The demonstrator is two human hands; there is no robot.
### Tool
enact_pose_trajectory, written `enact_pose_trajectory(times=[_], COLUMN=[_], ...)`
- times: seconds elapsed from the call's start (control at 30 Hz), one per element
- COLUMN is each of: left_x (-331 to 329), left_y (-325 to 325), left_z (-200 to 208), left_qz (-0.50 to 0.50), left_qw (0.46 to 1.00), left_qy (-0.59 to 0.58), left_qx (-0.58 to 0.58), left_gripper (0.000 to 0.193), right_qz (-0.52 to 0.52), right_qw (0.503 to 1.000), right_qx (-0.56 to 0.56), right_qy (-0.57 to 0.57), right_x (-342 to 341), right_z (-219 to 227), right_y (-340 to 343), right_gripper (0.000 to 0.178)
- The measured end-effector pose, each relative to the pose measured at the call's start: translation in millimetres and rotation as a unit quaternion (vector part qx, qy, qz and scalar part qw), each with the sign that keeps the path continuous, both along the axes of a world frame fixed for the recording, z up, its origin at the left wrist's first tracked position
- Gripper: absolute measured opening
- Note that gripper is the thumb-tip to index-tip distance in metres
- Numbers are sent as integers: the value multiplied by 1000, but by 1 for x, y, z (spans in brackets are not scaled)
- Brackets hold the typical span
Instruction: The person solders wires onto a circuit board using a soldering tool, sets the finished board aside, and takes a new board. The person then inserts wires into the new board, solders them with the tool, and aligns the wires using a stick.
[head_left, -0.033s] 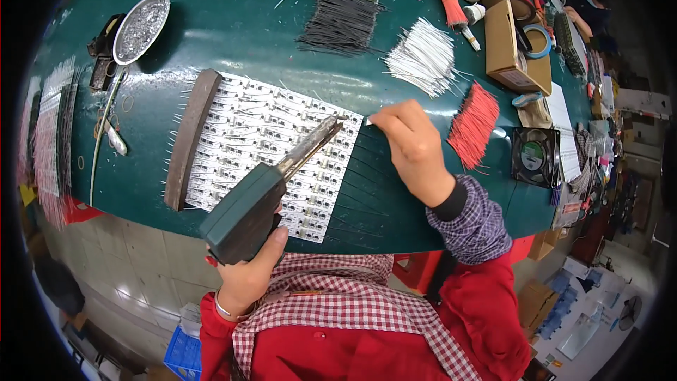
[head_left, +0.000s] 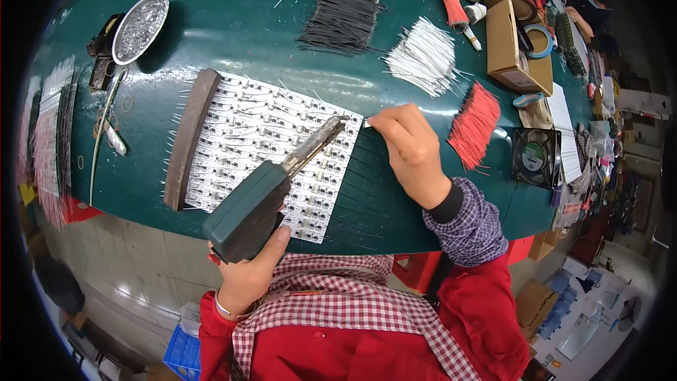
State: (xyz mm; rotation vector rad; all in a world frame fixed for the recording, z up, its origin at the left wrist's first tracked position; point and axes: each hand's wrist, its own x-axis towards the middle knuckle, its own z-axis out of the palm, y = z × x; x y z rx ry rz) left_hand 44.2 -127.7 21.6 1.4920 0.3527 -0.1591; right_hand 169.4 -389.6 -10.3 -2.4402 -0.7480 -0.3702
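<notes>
Left hand (head_left: 248, 279) wrapped around soldering gun (head_left: 247, 204), tip (head_left: 341, 119) over upper right corner of circuit board sheet (head_left: 247, 127). Right hand (head_left: 415, 154) pinching something small and white, probably a wire end (head_left: 367, 123), just beside that corner; mostly hidden. Sheet lies on green table (head_left: 233, 35), dark bar (head_left: 192, 137) across its left edge. Red wires (head_left: 474, 125) right of right hand.

The green tabletop (head_left: 240, 35) bears a circuit-board panel (head_left: 257, 130). Near it lie black wires (head_left: 340, 22), white wires (head_left: 423, 58) and red wires (head_left: 474, 125).

Glare on green tabletop (head_left: 240, 39); rim black, edges bent.
</notes>
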Motion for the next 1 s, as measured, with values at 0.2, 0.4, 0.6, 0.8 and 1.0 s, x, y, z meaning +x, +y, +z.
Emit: enact_pose_trajectory(times=[0.2,0.4,0.6,0.8,1.0], left_x=[11,10,12,16,26], left_y=[-7,-13,-16,-20,-19], left_z=[7,-5,-1,-9,-7], left_qz=[-47,-85,-84,-86,-102], left_qw=[995,983,985,976,985], left_qy=[92,-50,22,-39,-44], left_qx=[18,156,151,195,128], left_gripper=[29,20,17,19,18], right_qz=[-14,-6,-2,-1,1], right_qw=[999,1000,1000,1000,1000], right_qx=[30,18,22,18,7], right_qy=[-19,-14,-7,-5,-10], right_x=[-4,-4,-4,-3,-4], right_z=[-15,-13,-12,-12,-13], right_y=[2,1,2,2,2], right_gripper=[28,29,29,29,29])
